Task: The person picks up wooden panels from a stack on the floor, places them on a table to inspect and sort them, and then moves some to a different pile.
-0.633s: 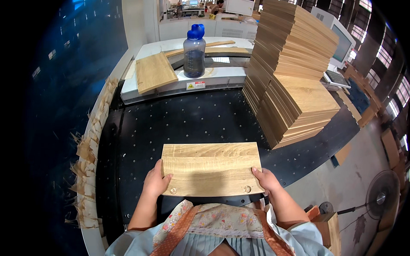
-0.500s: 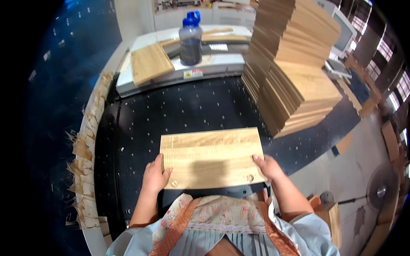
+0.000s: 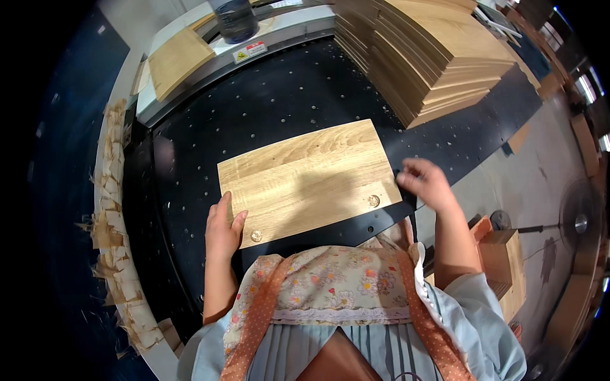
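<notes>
A rectangular wood-grain board point(image 3: 305, 171) lies tilted on the black worktable, with two round holes along its near edge, one by each near corner. My left hand point(image 3: 222, 228) grips its left edge near the front corner, thumb on the top face and fingers along the side. Just off the board's right edge is my right hand point(image 3: 429, 184), its fingers loosely curled and apart, slightly blurred. Nothing shows between them. A shadow falls over the middle of the board.
Tall stacks of boards point(image 3: 438, 57) stand at the back right of the black table point(image 3: 254, 120). Another board point(image 3: 178, 60) rests on the white machine bed at the back left, near a bottle point(image 3: 235, 22). A fan point(image 3: 578, 222) stands on the floor at right.
My right hand has let go of the board's right edge and moved off to the right. The board now sits turned, its right end farther away. The view has tilted downward.
</notes>
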Tool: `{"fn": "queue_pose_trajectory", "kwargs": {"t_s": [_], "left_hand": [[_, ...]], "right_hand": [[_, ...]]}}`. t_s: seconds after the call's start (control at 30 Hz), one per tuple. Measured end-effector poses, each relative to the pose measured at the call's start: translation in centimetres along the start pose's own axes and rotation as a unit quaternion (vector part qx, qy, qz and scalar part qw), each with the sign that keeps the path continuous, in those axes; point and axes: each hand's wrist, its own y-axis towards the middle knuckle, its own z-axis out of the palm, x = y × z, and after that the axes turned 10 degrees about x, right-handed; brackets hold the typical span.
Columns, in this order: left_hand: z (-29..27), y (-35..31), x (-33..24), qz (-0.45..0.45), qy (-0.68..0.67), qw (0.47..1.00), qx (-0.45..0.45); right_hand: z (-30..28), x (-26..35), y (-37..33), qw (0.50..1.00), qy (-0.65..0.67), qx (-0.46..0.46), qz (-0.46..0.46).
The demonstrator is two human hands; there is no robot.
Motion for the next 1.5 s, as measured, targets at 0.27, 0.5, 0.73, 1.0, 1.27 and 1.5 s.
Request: {"fn": "queue_pose_trajectory", "kwargs": {"t_s": [0.27, 0.5, 0.73, 1.0, 1.27, 1.5], "left_hand": [[-0.4, -1.9, 0.2, 0.032, -0.011, 0.998, 0.043], [-2.5, -3.8, -1.5, 0.013, 0.078, 0.984, 0.157], [-2.0, -3.4, -0.4, 0.042, 0.085, 0.989, 0.115], [-1.1, -2.7, 0.5, 0.083, 0.044, 0.995, 0.045], [0.6, 0.1, 1.6, 0.033, -0.083, 0.993, -0.074], [0.6, 1.0, 1.2, -0.003, -0.127, 0.988, -0.091]], "right_hand": [[2.2, 1.6, -2.4, 0.979, -0.188, 0.078, 0.021], [2.5, 0.3, -1.8, 0.978, -0.194, 0.080, -0.010], [2.7, -0.1, -1.8, 0.981, -0.182, 0.058, -0.022], [2.1, 0.6, -0.3, 0.970, -0.232, 0.065, -0.014], [1.7, 0.2, -0.3, 0.996, -0.046, 0.074, 0.027], [4.7, 0.2, 0.7, 0.982, -0.176, -0.054, 0.042]]}}
